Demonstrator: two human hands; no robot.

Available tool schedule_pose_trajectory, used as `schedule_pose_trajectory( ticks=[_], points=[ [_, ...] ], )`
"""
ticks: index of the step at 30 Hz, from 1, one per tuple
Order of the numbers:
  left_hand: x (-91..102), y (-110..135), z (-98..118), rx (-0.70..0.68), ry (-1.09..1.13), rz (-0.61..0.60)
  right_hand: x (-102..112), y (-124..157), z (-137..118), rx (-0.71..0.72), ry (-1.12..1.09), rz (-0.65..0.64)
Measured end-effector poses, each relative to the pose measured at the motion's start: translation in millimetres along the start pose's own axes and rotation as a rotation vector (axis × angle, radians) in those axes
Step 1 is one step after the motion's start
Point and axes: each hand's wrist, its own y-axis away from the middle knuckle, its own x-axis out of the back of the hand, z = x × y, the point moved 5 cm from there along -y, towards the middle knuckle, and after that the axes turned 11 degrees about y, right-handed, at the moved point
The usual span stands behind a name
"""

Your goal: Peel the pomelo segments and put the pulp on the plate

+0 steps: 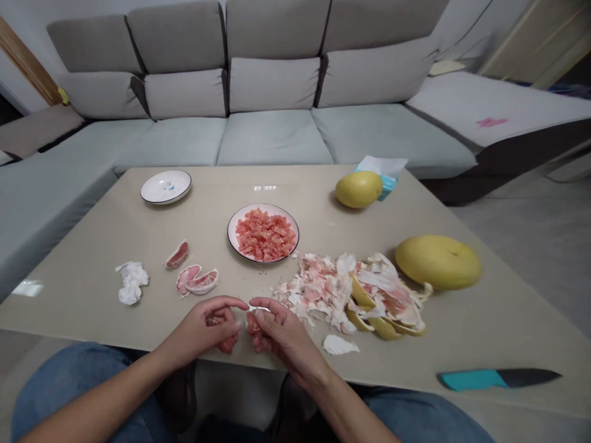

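Note:
Near the table's front edge, my left hand [213, 326] is closed around a piece of red pomelo flesh [227, 344]. Close beside it, my right hand [286, 335] grips another piece of pomelo flesh [255, 332]. The two index fingertips almost meet above the pieces; whether they pinch a bit of membrane between them I cannot tell. Beyond my hands stands a plate [231, 237] heaped with peeled pomelo flesh [265, 234]. To the left lie unpeeled pomelo segments [203, 283], with a single segment [177, 255] a little farther off.
A pile of membrane and rind [323, 289] spreads right of my hands. Two whole pomelos [438, 261] and a tissue pack [390, 184] stand on the right. A knife [498, 378] with a teal handle lies front right. Crumpled tissue [132, 282] and another plate [157, 186] are left.

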Motion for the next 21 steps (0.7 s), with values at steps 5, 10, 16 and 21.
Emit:
schedule_pose_trajectory(
  ticks=[5,10,16,21],
  points=[
    [-6.6,2,-2,-0.040,-0.086,-0.014,-1,-1,3,0.050,0.111,0.024],
    [-7.4,2,0,-0.127,-0.080,-0.050,-4,4,-6,0.065,0.249,-0.049],
    [0.7,4,-5,-0.002,0.014,-0.028,0,23,-42,0.298,0.758,0.068],
    [-2.0,5,-5,0.033,0.015,-0.040,-6,29,-51,0.407,0.884,0.048]
  ],
)
